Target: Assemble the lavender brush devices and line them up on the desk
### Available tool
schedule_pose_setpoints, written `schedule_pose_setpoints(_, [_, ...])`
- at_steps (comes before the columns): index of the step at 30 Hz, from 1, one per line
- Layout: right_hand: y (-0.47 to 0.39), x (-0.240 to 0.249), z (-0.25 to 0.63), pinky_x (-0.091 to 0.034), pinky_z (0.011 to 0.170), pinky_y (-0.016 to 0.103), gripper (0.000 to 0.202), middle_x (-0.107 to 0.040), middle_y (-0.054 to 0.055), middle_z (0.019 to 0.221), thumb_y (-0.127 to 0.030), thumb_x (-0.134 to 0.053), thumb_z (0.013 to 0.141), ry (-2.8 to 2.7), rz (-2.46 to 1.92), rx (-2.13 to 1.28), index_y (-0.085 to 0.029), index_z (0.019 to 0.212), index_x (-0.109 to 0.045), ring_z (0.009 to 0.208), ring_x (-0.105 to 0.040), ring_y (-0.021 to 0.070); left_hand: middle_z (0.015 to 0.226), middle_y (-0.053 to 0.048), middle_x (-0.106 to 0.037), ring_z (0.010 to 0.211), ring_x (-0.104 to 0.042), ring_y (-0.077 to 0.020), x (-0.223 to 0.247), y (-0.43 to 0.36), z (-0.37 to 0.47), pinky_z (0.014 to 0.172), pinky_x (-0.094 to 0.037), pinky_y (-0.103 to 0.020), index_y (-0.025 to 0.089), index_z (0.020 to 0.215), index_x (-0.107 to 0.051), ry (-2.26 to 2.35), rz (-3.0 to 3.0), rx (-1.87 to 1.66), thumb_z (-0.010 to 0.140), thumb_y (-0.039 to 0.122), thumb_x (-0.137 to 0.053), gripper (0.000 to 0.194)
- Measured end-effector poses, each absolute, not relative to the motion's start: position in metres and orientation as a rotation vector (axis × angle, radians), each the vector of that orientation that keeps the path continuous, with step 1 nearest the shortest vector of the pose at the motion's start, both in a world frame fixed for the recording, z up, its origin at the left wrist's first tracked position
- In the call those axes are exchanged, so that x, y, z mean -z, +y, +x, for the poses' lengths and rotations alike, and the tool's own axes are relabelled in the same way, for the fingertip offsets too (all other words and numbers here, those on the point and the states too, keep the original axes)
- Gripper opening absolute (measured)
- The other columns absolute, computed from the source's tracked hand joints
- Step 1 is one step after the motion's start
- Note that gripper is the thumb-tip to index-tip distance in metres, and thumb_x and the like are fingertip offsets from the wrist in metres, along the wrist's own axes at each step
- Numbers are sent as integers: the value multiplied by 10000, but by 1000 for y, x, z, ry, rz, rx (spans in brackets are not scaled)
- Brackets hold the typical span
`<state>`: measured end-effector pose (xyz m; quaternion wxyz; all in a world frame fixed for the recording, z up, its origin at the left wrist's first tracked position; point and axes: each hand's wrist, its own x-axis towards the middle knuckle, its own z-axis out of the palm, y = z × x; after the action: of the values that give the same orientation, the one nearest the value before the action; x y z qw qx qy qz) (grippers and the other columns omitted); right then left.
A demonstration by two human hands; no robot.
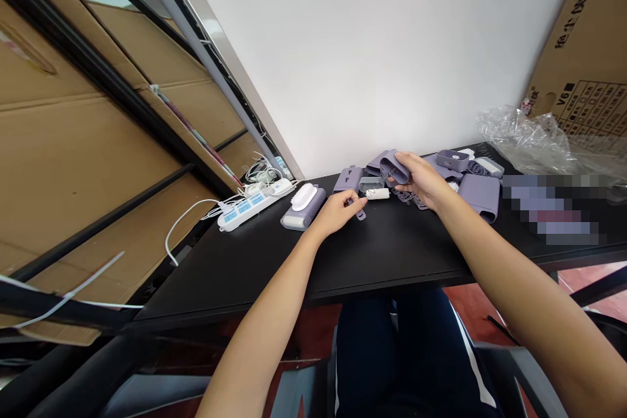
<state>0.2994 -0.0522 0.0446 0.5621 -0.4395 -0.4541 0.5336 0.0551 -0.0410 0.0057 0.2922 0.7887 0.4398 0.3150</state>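
My right hand (422,180) is closed around a hollow purple casing (396,168), raised slightly above the black table with its open end towards me. My left hand (337,212) is curled at the table, its fingers pinched on a small purple strip-like part (361,215) that shows partly beyond them. Between both hands lie a white cylinder with thin wires (377,194) and a clear grey cover (371,183). Behind my left hand rests a purple case with dark slots (348,179). Left of it is a purple unit topped by a white oval piece (304,196).
A white power strip (255,203) with tangled cables lies at the table's left. More purple casings (480,196) and coiled purple straps are at the right, near clear plastic wrap (529,137) and a cardboard box (582,72). A white wall (382,46) stands behind.
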Motion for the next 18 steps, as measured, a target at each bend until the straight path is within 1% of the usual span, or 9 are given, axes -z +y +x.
schedule_pose_setpoints(4, [-53, -45, 298, -568, 562, 193, 264, -727, 20, 1153, -464, -616, 953, -1084, -1069, -1239, -285, 1146, -639, 786, -706, 120, 616, 39, -535, 594, -486, -131, -6, -41, 55, 572, -363, -256, 212, 743, -549, 1173, 2098, -862, 898, 607, -621, 430])
schedule_pose_setpoints(7, [-51, -43, 295, -577, 573, 203, 303, -706, 34, 1182, -463, -622, 948, -1111, -1096, -1181, -280, 1189, -630, 796, -704, 124, 612, 35, -569, 591, -540, -134, -4, -41, 56, 579, -416, -256, 212, 776, -562, 1161, 2041, -860, 886, 609, -642, 419])
schedule_pose_setpoints(9, [-49, -40, 292, -586, 593, 217, 351, -682, 52, 1207, -467, -625, 941, -1142, -1093, -1103, -269, 1231, -619, 816, -709, 135, 659, 18, -632, 627, -610, -142, -3, -40, 57, 610, -484, -263, 211, 812, -561, 1137, 1949, -875, 872, 608, -666, 414])
schedule_pose_setpoints(12, [-46, -32, 286, -608, 648, 255, 464, -629, 71, 1281, -506, -609, 931, -1222, -1064, -966, -278, 1333, -569, 867, -714, 154, 803, -27, -716, 754, -703, -171, -1, -38, 59, 648, -557, -278, 210, 882, -560, 1093, 1817, -941, 851, 598, -699, 414])
schedule_pose_setpoints(15, [-45, -27, 281, -624, 703, 299, 558, -566, 84, 1388, -522, -605, 914, -1337, -1046, -874, -308, 1420, -506, 930, -704, 175, 890, -52, -737, 842, -734, -190, 0, -36, 60, 650, -580, -278, 209, 930, -554, 1077, 1727, -997, 844, 591, -710, 421])
schedule_pose_setpoints(18, [-48, -27, 279, -624, 739, 343, 600, -545, 90, 1423, -514, -610, 903, -1451, -997, -803, -317, 1454, -479, 995, -685, 210, 903, -54, -740, 844, -743, -191, 0, -35, 62, 654, -589, -279, 207, 959, -538, 1072, 1657, -1023, 836, 559, -735, 422])
